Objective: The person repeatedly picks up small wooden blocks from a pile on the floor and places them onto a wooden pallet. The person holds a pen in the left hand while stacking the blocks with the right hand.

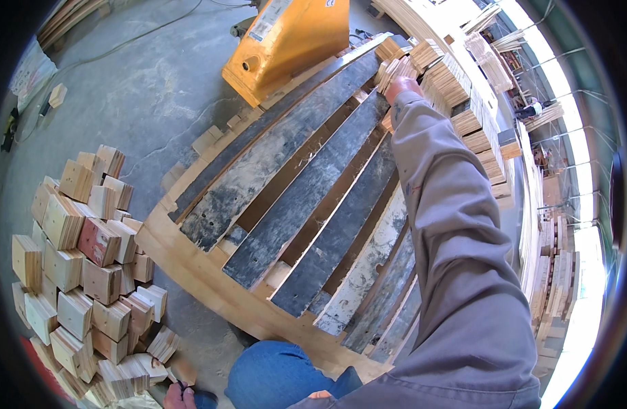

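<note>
My right arm reaches far out over a slatted wooden pallet [190,255]. At its far right corner my right hand [403,87] is closed on some small plywood blocks [394,71], next to a long stack of similar blocks [451,80]. The fingers are partly hidden by the blocks and the hand itself. Near my lap, a small patch of skin [320,394] shows between the blue trouser legs. It may be part of my left hand, but its fingers are hidden. Dark, scuffed boards [306,198] lie across the pallet with gaps between them.
A heap of plywood blocks [75,266] lies on the floor at left. At the lower left edge, a hand [179,397] of unclear owner holds something small and dark. A yellow metal machine part [296,44] stands behind the pallet. Timber stacks [552,273] line the right side.
</note>
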A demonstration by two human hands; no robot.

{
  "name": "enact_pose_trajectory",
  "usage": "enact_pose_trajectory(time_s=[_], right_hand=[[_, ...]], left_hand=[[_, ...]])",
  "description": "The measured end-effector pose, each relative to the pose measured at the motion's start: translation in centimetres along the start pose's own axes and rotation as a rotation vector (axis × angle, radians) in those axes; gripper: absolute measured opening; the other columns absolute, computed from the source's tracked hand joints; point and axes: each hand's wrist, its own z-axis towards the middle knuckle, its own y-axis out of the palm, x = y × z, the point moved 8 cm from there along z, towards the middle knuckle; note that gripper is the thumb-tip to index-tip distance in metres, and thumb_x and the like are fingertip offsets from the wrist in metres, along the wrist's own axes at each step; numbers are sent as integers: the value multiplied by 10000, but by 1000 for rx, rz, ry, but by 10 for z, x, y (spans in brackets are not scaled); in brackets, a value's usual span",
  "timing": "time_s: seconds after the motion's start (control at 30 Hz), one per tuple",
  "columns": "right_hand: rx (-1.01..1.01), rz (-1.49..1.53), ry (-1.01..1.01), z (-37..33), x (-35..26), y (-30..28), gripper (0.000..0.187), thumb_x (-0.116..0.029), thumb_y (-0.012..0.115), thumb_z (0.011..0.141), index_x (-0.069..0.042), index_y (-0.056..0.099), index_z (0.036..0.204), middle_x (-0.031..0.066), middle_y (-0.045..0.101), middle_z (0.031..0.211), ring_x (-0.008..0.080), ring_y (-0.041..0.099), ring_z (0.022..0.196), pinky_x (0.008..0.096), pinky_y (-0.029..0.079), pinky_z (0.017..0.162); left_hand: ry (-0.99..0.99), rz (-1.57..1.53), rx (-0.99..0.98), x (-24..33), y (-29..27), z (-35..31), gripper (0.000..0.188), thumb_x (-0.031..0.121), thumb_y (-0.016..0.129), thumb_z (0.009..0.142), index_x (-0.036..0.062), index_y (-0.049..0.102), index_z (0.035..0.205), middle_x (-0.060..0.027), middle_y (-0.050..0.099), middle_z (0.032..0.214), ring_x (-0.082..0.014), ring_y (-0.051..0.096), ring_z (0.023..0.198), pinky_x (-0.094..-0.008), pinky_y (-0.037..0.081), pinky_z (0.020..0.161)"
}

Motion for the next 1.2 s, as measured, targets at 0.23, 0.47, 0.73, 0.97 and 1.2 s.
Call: enact_pose_trajectory(time_s=[0.23, 0.47, 0.73, 0.97, 1.2], right_hand=[[26, 124, 161, -117, -29, -68, 476, -244, 574, 935, -144, 577, 1400, 110, 563, 1419, 318, 516, 1332, 426, 395, 1119], [48, 80, -169, -140, -79, -57, 424, -284, 546, 944, -74, 619, 1305, 120, 601, 1376, 289, 510, 1347, 421, 356, 1122], [-113, 130, -98, -138, -77, -54, 438, -295, 613, 917, -75, 630, 1295, 130, 611, 1381, 263, 514, 1351, 413, 354, 1120], [126, 262, -593, -268, -183, -133, 553, -410, 633, 922, -43, 574, 1332, 181, 638, 1300, 325, 567, 1265, 460, 364, 1118], [120, 725, -1100, -446, -290, -205, 613, -258, 732, 853, -8, 522, 1371, 223, 613, 1301, 397, 573, 1214, 453, 461, 1030]], left_hand=[[-204, -43, -32, -7, -1, -17, 235, 257, 633, 959, 57, 697, 1066, -207, 685, 927, -412, 651, 812, -471, 533, 712], [-209, -36, -102, -5, 1, -12, 256, 258, 625, 969, 50, 695, 1101, -223, 689, 979, -413, 655, 880, -474, 536, 766], [-180, -3, -63, -3, -3, -17, 275, 264, 617, 977, 53, 686, 1139, -231, 678, 1048, -421, 652, 915, -478, 535, 790], [-156, -15, -27, 22, -28, -18, 202, 180, 636, 909, 34, 662, 1045, -204, 664, 874, -380, 669, 770, -447, 540, 694], [-383, -136, -191, 64, -78, -10, 214, 217, 580, 950, 47, 654, 1057, -224, 667, 922, -415, 658, 884, -465, 537, 774]])
